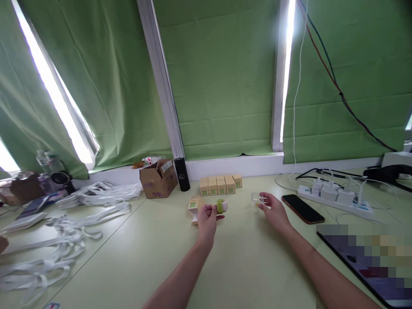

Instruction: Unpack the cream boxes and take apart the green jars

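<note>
My left hand [207,219] is closed around a small green and white object [221,206], held just above the pale green table [244,262]. Right behind that hand lies an open small tan box [194,207] with a green label. My right hand [274,211] pinches a small clear plastic piece [257,198] at the table surface. A row of several small tan boxes [220,185] with green labels stands further back, near the window sill.
A brown cardboard box [158,179] and a black cylinder [182,174] stand at the back. A dark phone [302,208] lies right of my right hand, with a power strip [334,196] and cables beyond. White straps [61,227] cover the left side. A dark tablet [367,262] lies at right.
</note>
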